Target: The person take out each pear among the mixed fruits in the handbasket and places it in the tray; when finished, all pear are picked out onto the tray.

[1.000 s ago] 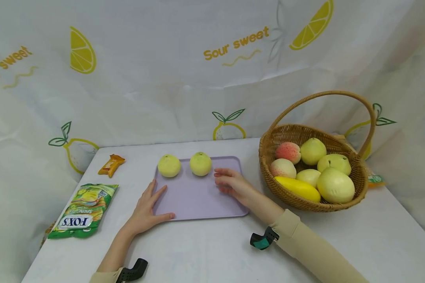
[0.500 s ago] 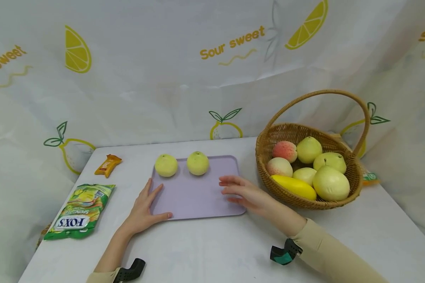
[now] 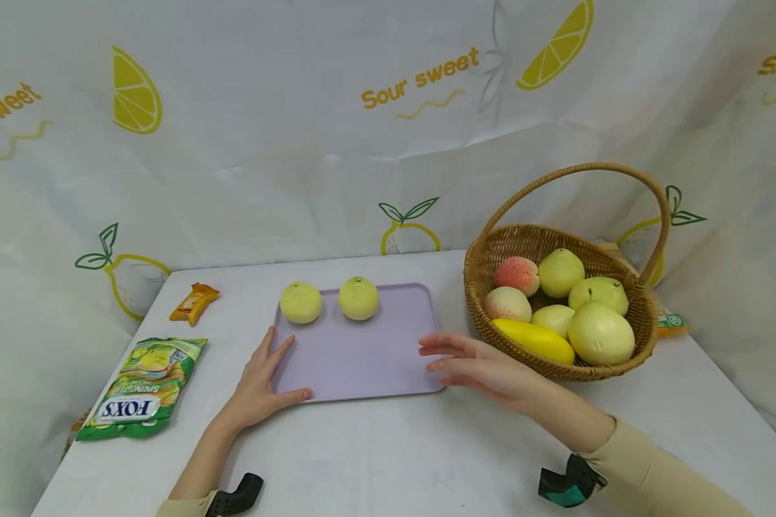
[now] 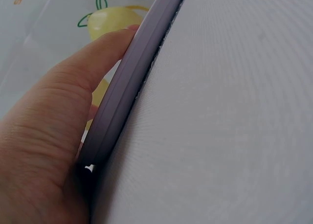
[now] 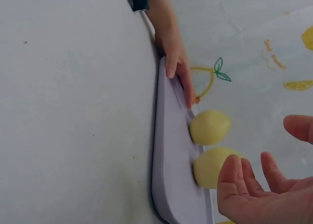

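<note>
A lilac tray (image 3: 362,359) lies on the white-covered table. On its far left part sit two round, yellow-green fruits, the left fruit (image 3: 300,302) and the right fruit (image 3: 358,298), which look like pears. My left hand (image 3: 256,384) rests at the tray's left side with fingers spread; in the left wrist view its thumb lies along the tray's rim (image 4: 129,72). My right hand (image 3: 481,366) hovers around the tray's right edge, fingers loosely bent and holding nothing. In the right wrist view, its fingertips overlap the nearer fruit, apparently apart from it.
At the right stands a wicker basket (image 3: 481,316) with a tall handle, filled with peaches, pears and a long yellow fruit (image 3: 534,341). A green FOX'S candy bag (image 3: 144,388) and a small orange packet (image 3: 194,304) lie to the left. Another packet (image 3: 671,323) shows behind the basket.
My right hand has drawn back rightward and toward me, away from the right fruit. The left hand stays at the tray's side. The head view has turned slightly to the right.
</note>
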Demonstrator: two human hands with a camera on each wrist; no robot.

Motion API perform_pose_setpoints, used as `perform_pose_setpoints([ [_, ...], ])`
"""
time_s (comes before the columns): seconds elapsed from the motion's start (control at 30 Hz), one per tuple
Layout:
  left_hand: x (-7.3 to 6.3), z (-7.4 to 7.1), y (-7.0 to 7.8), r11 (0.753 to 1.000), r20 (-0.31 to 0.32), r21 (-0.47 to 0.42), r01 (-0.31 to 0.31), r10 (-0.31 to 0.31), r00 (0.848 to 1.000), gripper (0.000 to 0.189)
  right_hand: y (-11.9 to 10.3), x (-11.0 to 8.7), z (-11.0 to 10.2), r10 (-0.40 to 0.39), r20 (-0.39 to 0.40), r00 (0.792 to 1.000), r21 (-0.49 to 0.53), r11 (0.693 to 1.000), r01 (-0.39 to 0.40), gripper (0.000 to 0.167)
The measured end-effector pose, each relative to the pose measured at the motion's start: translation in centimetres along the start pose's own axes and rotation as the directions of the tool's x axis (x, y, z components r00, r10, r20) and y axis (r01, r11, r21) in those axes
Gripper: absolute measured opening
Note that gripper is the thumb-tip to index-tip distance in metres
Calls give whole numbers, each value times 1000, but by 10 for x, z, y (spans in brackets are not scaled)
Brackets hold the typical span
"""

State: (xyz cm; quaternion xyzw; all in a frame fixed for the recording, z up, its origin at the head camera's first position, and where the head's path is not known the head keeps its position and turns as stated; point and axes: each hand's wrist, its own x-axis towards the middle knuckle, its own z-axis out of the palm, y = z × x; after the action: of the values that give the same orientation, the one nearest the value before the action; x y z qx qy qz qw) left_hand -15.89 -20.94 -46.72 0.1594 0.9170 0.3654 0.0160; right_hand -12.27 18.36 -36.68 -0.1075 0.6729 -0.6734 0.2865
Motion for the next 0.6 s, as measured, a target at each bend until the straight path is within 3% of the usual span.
perform_pose_setpoints([
  [0.2,0,1,0,1000,-1,-1,-2,2,1000,97,-14,-18,-5,-16,40,999,-108,994,21,48],
  [0.33,0,1,-1,1000,-2,-1,-7,7,1000,97,-28,-31,-12,-66,80,995,-245,966,84,44],
  [0.5,1,2,-2,1000,-4,3,-9,9,1000,97,-48,-46,-25,-134,104,986,-388,907,164,36],
  [0.6,0,2,-2,1000,-8,-1,-10,10,1000,96,-59,-53,-35,-230,108,967,-506,825,253,31],
])
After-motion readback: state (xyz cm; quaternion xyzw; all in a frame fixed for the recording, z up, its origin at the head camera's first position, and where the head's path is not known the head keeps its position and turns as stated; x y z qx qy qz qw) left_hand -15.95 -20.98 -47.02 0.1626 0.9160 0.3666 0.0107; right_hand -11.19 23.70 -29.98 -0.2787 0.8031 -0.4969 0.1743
